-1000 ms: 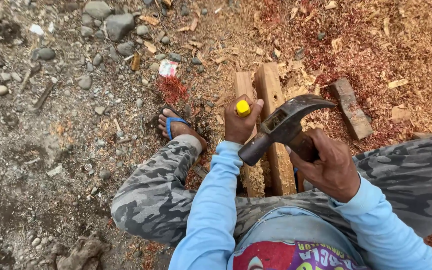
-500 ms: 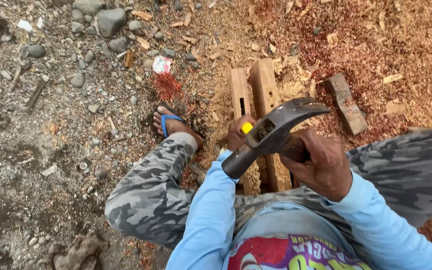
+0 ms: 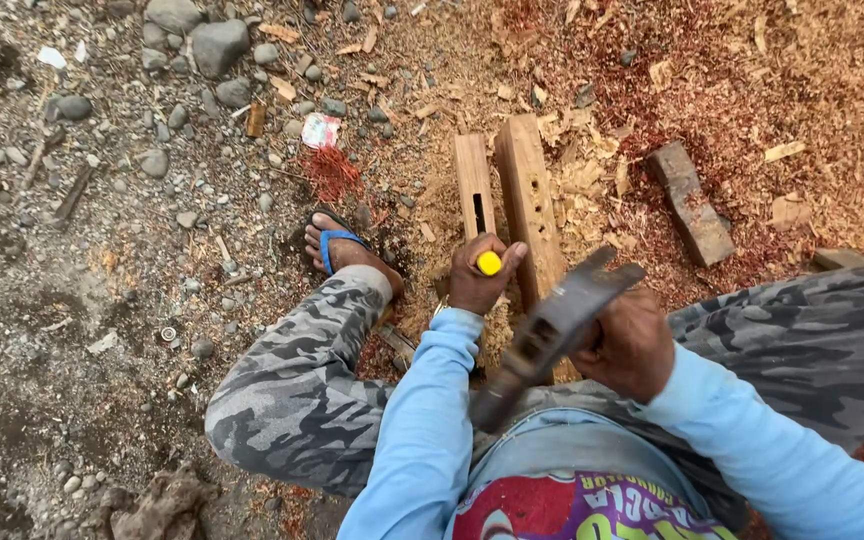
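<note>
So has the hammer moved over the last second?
Yes. The hammer has come down and back toward the body, its head now short of the two wood pieces rather than over them.

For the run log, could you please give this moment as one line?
left hand: grips yellow-capped chisel on wood piece | right hand: holds hammer raised

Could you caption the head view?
Left hand steadies a yellow-capped chisel on wood; right hand raises hammer.

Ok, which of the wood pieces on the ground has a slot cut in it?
The narrow plank right above the left hand. The wider plank beside it shows only small holes, and the dark block lies apart to the right.
</note>
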